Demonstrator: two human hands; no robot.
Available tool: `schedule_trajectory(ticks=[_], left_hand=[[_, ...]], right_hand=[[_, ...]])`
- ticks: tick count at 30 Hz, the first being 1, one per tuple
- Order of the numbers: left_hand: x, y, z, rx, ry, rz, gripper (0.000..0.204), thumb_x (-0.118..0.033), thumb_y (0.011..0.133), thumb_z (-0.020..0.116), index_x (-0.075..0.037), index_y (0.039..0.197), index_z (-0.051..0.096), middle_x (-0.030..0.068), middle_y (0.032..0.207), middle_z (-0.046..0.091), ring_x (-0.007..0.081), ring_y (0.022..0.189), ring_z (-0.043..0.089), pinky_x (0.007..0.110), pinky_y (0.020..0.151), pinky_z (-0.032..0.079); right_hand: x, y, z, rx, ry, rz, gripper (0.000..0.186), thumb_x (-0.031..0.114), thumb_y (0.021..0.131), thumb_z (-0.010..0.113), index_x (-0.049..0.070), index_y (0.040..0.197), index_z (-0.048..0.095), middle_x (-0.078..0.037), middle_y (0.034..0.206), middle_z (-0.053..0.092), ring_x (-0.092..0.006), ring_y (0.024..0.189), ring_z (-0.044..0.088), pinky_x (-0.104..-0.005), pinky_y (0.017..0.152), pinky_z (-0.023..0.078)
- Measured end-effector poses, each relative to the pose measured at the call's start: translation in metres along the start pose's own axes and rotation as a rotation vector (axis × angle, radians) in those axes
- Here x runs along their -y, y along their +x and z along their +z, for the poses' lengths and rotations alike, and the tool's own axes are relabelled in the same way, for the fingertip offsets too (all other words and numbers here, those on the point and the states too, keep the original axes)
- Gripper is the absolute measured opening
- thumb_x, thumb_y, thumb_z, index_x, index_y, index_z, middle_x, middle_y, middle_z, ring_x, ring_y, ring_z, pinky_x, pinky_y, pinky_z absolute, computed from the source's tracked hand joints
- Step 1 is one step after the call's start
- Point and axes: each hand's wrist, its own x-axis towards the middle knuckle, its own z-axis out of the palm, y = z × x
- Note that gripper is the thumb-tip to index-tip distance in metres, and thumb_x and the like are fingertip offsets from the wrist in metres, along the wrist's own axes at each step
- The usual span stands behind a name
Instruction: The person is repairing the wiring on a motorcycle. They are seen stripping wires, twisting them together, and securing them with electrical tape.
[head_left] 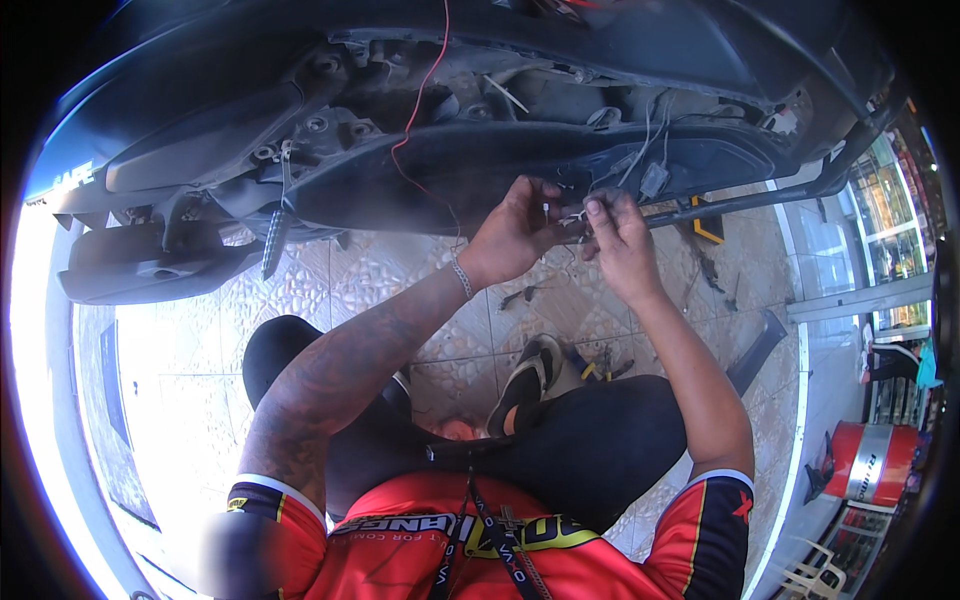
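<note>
Because the pieces look so slight, both hands seem to work by fingertip: the left hand (512,238) is closed on a small white-tipped piece (547,209), while the right hand (622,236) pinches a thin wire (577,216) just beside it. They meet close at the near edge of the dark vehicle panel (360,195), probably because the grey wires (647,136) farther right reach little beyond it. Left of them, a red wire (409,128) hangs slack.
</note>
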Motion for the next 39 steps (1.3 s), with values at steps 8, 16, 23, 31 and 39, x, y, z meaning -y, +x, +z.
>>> schedule_trajectory(ticks=[8,16,23,31,39], left_hand=[[0.026,0.005,-0.008,-0.037,0.042,-0.025,0.034,-0.001,0.088,0.073,-0.005,0.113,0.05,0.0016,0.1,0.058,0.0093,0.085,0.056,0.027,0.08,0.051],[0.035,0.005,-0.01,-0.073,0.271,0.019,0.028,-0.016,0.087,0.079,-0.007,0.104,0.059,-0.0001,0.087,0.061,0.0087,0.075,0.054,0.027,0.071,0.048],[0.042,0.007,-0.01,-0.094,0.302,0.015,0.023,-0.017,0.089,0.077,-0.005,0.103,0.063,0.0051,0.084,0.064,0.0112,0.072,0.059,0.03,0.069,0.05],[0.027,-0.002,-0.007,-0.06,0.483,-0.03,0.018,-0.011,0.094,0.071,-0.004,0.107,0.061,0.0033,0.091,0.065,0.0084,0.082,0.061,0.028,0.074,0.052],[0.026,-0.005,-0.005,-0.02,0.47,-0.069,0.014,-0.006,0.095,0.069,-0.003,0.106,0.061,0.0003,0.087,0.065,0.0056,0.079,0.059,0.025,0.071,0.051]], right_hand=[[-0.005,0.003,-0.005,0.124,0.183,-0.012,0.023,0.018,0.102,0.063,0.002,0.115,0.055,-0.006,0.1,0.067,-0.0106,0.092,0.067,-0.0249,0.079,0.057],[-0.009,-0.001,-0.008,0.142,-0.122,-0.126,0.02,0.002,0.091,0.07,0.0,0.109,0.062,-0.006,0.104,0.069,-0.0138,0.089,0.07,-0.0285,0.079,0.058],[-0.006,0.0,-0.014,0.118,-0.372,-0.278,0.018,0.005,0.09,0.073,-0.001,0.105,0.066,-0.012,0.097,0.07,-0.0194,0.087,0.071,-0.0315,0.073,0.056],[-0.008,-0.001,-0.015,0.201,-0.616,-0.236,0.02,0.011,0.092,0.07,-0.001,0.106,0.065,-0.018,0.104,0.065,-0.0362,0.097,0.066,-0.0411,0.084,0.053],[-0.005,-0.002,-0.018,0.344,-0.828,-0.289,0.025,0.018,0.096,0.065,-0.003,0.109,0.059,-0.024,0.114,0.061,-0.0436,0.105,0.061,-0.0479,0.09,0.05]])
